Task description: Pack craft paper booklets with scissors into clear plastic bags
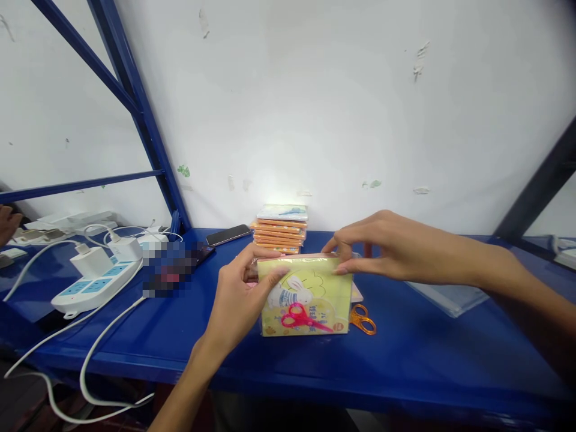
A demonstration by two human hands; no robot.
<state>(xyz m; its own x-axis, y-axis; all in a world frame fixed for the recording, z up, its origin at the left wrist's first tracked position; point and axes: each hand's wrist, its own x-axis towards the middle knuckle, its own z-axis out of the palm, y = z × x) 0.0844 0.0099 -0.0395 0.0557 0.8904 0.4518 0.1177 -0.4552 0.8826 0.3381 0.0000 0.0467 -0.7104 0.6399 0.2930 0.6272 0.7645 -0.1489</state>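
Note:
My left hand (236, 300) grips the left edge of a yellow craft packet (310, 300) printed with a rabbit, with pink scissors (299, 318) inside it. My right hand (378, 246) pinches the packet's top edge with thumb and fingers. The packet stands upright on the blue shelf (405, 354). Orange scissors (363, 319) lie just behind its lower right corner. A stack of similar packets (279, 229) sits against the wall behind.
A black phone (228, 234) lies left of the stack. A white power strip (96, 282) with chargers and cables sits at the left. Clear plastic sleeves (450, 295) lie at the right. Blue frame posts (144, 120) rise at the left. Another person's hand (8, 222) shows at the far left.

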